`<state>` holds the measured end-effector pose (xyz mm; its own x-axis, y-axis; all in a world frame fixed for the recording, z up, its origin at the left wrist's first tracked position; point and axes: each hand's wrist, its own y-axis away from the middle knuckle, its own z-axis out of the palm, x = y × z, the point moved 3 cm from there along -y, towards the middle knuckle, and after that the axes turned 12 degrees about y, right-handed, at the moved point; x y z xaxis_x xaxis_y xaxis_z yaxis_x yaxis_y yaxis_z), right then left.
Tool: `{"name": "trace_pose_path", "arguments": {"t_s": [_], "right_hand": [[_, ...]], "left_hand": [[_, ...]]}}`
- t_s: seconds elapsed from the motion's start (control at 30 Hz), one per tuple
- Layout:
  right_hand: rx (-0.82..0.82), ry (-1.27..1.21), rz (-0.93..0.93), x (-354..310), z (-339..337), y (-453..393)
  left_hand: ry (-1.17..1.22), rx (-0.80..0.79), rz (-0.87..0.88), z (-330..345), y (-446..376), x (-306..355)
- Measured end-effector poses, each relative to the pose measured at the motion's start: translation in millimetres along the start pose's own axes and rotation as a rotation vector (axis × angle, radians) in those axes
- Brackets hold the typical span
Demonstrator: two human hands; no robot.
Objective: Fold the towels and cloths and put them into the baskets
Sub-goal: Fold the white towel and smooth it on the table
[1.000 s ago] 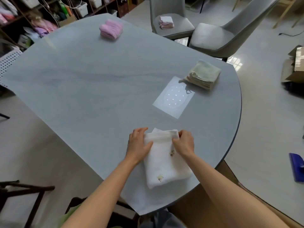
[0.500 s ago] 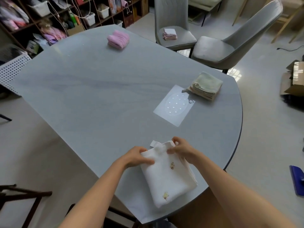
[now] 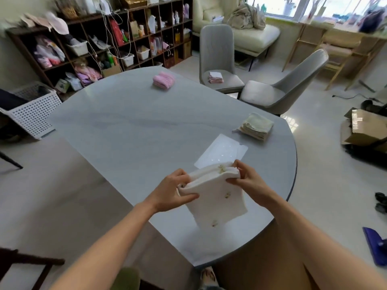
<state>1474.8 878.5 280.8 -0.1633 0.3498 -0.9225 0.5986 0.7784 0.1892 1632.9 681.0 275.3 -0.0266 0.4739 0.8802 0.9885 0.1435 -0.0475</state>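
At lower centre of the frame, the left hand (image 3: pixel 170 192) and right hand (image 3: pixel 249 181) are gripping a folded white towel (image 3: pixel 217 197) by its upper corners above the table (image 3: pixel 125 132).

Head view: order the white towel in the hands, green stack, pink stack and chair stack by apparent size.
1. white towel, nearest the camera, so unsure
2. green towel stack
3. pink towel stack
4. stack on the chair

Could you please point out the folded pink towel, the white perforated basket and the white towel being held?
Pink towel (image 3: pixel 163 80): head view, middle of the folded stack's top.
White basket (image 3: pixel 34 116): head view, its perforated front wall.
White towel (image 3: pixel 219 197): head view, hanging front face.
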Motion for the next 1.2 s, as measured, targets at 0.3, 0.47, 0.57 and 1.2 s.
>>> {"name": "trace_pose_path", "arguments": {"t_s": [0.3,0.47,0.57,1.2], "right_hand": [[0.029,-0.209,-0.099,-40.0,13.3,43.2],[-0.018,-0.113,-0.124,-54.3,8.6,49.6],[-0.010,-0.070,-0.108,-59.8,1.5,47.4],[-0.074,-0.089,-0.105,-18.7,-16.3,28.9]], "left_hand": [[-0.092,-0.191,-0.071,-24.4,14.7,29.8],[-0.049,-0.261,-0.076,-26.2,29.6,44.1],[-0.080,-0.258,-0.020,-30.9,27.3,53.7],[-0.693,-0.467,0.109,-8.9,7.0,94.7]]}}
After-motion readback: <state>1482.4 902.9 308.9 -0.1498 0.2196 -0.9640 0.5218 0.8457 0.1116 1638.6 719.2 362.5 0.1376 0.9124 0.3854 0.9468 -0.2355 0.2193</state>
